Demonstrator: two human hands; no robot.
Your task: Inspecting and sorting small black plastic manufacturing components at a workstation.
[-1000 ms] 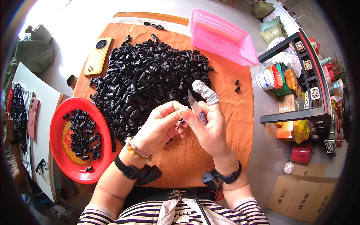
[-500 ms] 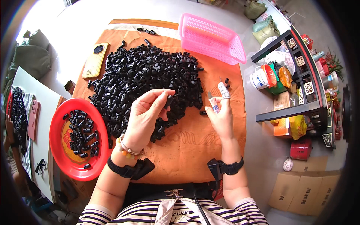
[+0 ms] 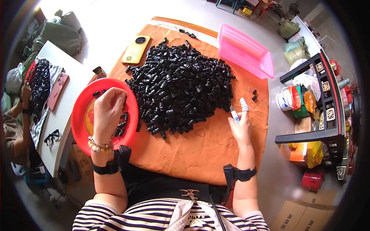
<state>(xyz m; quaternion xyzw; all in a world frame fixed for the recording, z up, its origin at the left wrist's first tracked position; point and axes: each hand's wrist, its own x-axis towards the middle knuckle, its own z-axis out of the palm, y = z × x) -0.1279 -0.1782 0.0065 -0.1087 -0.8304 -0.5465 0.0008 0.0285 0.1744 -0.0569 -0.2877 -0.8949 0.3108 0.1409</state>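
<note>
My left hand [image 3: 108,109] is over the red plate [image 3: 78,133], its fingers pinched together and pointing down. A dark sliver at the fingertips looks like a small black plastic part, mostly hidden. More black parts [image 3: 122,125] lie in the plate. My right hand [image 3: 241,129] is closed round a small knife [image 3: 234,115] with a white handle, its short blade pointing away from me. White tape wraps the right index finger, which is stretched out. Between the hands lies a big heap of black plastic parts [image 3: 181,86] on the orange tablecloth [image 3: 177,158].
A pink basket [image 3: 246,57] stands at the far right table edge, a yellow phone [image 3: 136,50] at the far left. Loose parts [image 3: 254,95] lie right of the heap. To the left, another person sits by a white table [image 3: 56,134]; a black shelf frame [image 3: 308,136] stands right.
My left hand has moved left and toward me, from the heap to over the red plate. My right hand keeps the knife. The whole view has shifted, with the table now further right.
</note>
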